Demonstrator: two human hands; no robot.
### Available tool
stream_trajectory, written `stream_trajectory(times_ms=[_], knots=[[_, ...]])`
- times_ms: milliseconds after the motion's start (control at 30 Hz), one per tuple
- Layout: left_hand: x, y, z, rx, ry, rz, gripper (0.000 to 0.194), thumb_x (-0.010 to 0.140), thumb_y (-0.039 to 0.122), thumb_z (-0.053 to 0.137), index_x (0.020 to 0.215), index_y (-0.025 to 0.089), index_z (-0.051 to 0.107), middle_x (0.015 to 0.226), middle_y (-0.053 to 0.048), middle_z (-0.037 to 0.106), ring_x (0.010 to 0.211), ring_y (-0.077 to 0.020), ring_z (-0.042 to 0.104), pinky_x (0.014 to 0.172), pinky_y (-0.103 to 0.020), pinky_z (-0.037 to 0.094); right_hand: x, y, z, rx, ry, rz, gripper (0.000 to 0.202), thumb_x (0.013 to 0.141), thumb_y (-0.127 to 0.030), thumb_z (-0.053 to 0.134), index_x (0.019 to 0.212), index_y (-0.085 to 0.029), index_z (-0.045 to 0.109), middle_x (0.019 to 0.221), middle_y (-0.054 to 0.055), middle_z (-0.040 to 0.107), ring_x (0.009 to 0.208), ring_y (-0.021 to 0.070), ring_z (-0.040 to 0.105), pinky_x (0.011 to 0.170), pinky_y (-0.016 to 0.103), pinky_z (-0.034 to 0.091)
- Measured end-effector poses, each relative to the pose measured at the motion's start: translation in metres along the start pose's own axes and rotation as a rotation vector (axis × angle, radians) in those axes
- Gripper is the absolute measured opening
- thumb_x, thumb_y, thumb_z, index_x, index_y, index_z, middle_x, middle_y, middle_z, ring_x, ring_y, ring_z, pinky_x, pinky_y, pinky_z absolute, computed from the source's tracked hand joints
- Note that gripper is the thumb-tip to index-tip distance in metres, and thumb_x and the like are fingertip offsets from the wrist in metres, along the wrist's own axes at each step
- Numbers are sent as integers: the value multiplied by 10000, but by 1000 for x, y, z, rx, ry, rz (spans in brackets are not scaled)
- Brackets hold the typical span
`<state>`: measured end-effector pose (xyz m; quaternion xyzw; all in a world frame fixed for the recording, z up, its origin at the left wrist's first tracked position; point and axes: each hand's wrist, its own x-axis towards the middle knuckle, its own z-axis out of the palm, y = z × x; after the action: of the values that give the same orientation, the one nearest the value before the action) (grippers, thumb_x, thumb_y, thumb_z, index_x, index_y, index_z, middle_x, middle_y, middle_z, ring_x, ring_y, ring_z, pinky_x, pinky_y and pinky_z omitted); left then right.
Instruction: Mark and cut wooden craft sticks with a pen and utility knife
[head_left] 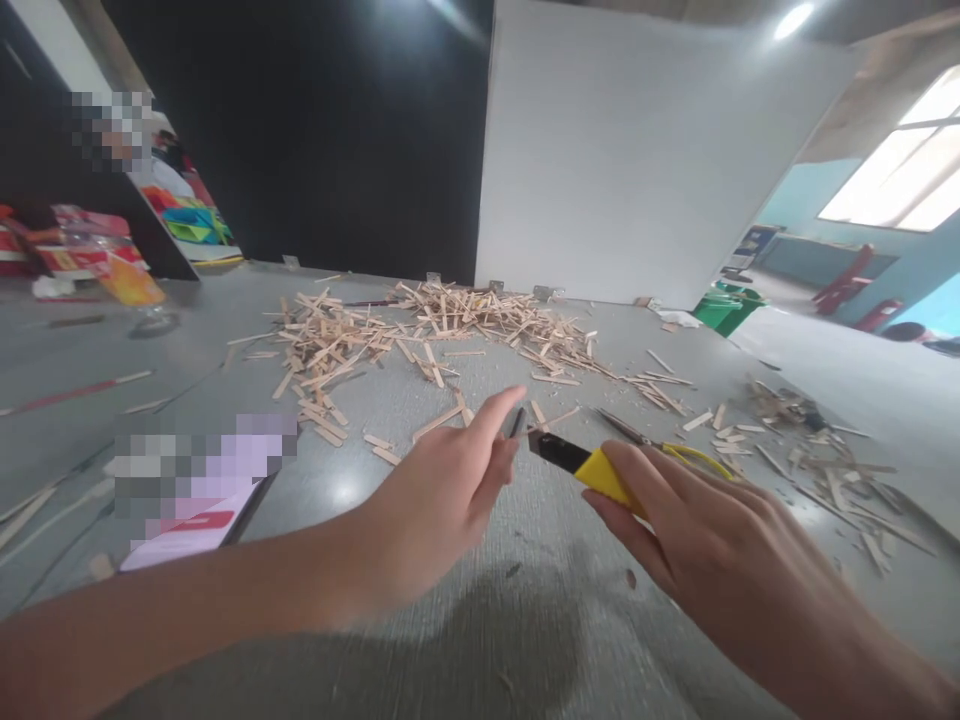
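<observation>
My right hand (697, 530) is closed around a yellow utility knife (604, 478), its dark blade end pointing left. Beside the blade tip, my left hand (450, 480) pinches a small thin piece (519, 422) between thumb and fingers; it looks dark, and what it is cannot be made out. A thin wooden sliver (559, 420) shows between the two hands. Scissors (637, 432) with yellow handles lie just beyond my right hand, partly hidden by it. Flat wooden sticks (480, 312) are heaped on the grey table (450, 660) ahead of my hands.
A phone-like object (202, 520) with a lilac screen lies at left. A clear bottle (124, 265) stands at the far left. More sticks and scraps (832, 470) lie at right. Black and white panels (600, 150) rise behind. A person (169, 165) is partly visible back left.
</observation>
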<state>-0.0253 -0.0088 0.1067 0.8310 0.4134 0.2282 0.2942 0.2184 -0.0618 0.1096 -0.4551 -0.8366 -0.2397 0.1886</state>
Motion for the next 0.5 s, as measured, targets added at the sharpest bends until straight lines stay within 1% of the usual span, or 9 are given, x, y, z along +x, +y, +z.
stream_trajectory(times_ms=[33, 67, 133, 200, 233, 300, 367, 433, 500], knots=[[-2, 1, -2, -11, -46, -7, 515, 1121, 351, 354, 1620, 357, 227, 909, 12, 679, 733, -155, 601, 703, -284, 448, -2, 1, -3, 16, 6, -25, 294, 1142, -334, 321, 1017, -204, 554, 701, 9, 609, 472, 177, 596, 436, 340, 324], [-3, 2, -4, -23, -101, -14, 587, 1114, 309, 363, 1649, 391, 133, 950, 7, 680, 759, -156, 613, 707, -278, 456, -4, 1, -6, 20, 11, -49, 268, 1139, -327, 336, 1053, -205, 558, 703, 13, 634, 466, 181, 602, 437, 349, 330], [-5, 3, -8, -48, -221, -21, 677, 1085, 225, 401, 1655, 427, 98, 1002, 0, 673, 785, -152, 626, 708, -264, 466, -8, 2, -10, -2, 10, -94, 249, 1133, -305, 351, 1160, -186, 567, 771, 51, 705, 486, 195, 634, 449, 362, 371], [-7, 5, -10, -73, -321, -29, 747, 1046, 167, 449, 1652, 434, 104, 1025, -2, 665, 782, -148, 625, 698, -253, 471, -11, 0, -13, -51, 16, -137, 295, 1127, -283, 346, 1274, -134, 553, 855, 110, 755, 531, 221, 674, 463, 377, 425], [-8, 6, -10, -87, -351, -39, 766, 1034, 157, 464, 1650, 433, 101, 1030, -3, 661, 770, -146, 622, 689, -250, 473, -12, -1, -14, -79, 17, -158, 325, 1124, -269, 338, 1315, -102, 541, 879, 135, 767, 548, 234, 687, 463, 386, 445], [-10, 7, -7, -135, -365, -58, 739, 1048, 181, 454, 1647, 416, 90, 1020, -3, 653, 720, -136, 618, 677, -251, 481, -14, -4, -15, -131, 16, -195, 364, 1116, -239, 327, 1363, -55, 520, 897, 164, 782, 551, 249, 693, 447, 403, 463], [-12, 6, -4, -189, -346, -76, 649, 1090, 247, 399, 1645, 383, 93, 980, 0, 653, 672, -127, 614, 690, -260, 495, -15, -4, -15, -151, 19, -207, 376, 1113, -218, 319, 1386, -41, 509, 918, 172, 792, 538, 242, 687, 427, 406, 463], [-13, 5, -1, -197, -338, -77, 613, 1107, 281, 369, 1648, 363, 92, 953, 3, 657, 656, -124, 601, 725, -271, 501, -16, 0, -17, -127, 27, -181, 392, 1128, -252, 308, 1406, -58, 504, 938, 161, 797, 560, 235, 699, 446, 403, 483], [-16, 5, 1, -129, -355, -49, 660, 1091, 247, 395, 1653, 384, 78, 928, 9, 658, 707, -141, 592, 750, -276, 494, -17, 11, -21, -65, 22, -154, 395, 1141, -334, 327, 1409, -115, 517, 949, 124, 801, 609, 231, 722, 497, 399, 514]])
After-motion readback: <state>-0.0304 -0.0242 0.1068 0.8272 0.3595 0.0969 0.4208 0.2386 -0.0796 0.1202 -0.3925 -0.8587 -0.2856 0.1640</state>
